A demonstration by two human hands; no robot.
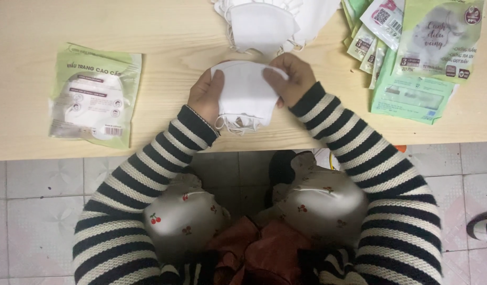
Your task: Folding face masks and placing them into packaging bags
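White mask (pixel 246 92), green packets (pixel 94 95), blk/white striped sleeves (pixel 148 169), cherry-print trousers (pixel 185 216).

Wooden table (pixel 164 31), pale, spanning the upper view. Sealed green-and-white mask packet (pixel 93 95) at nine o'clock. Pile of white masks (pixel 264 21) at twelve o'clock. Fanned stack of green empty packets (pixel 417 53) at two o'clock. Tiled floor (pixel 37 195) below the table's edge.

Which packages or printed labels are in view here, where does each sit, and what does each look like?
Filled pouch: left on the wooden table, rectangular, pale green with a clear window showing white.
Empty pouches: far right, a fanned overlapping pile, pale green and white, with small dark red patches.
No signs or screens in view.
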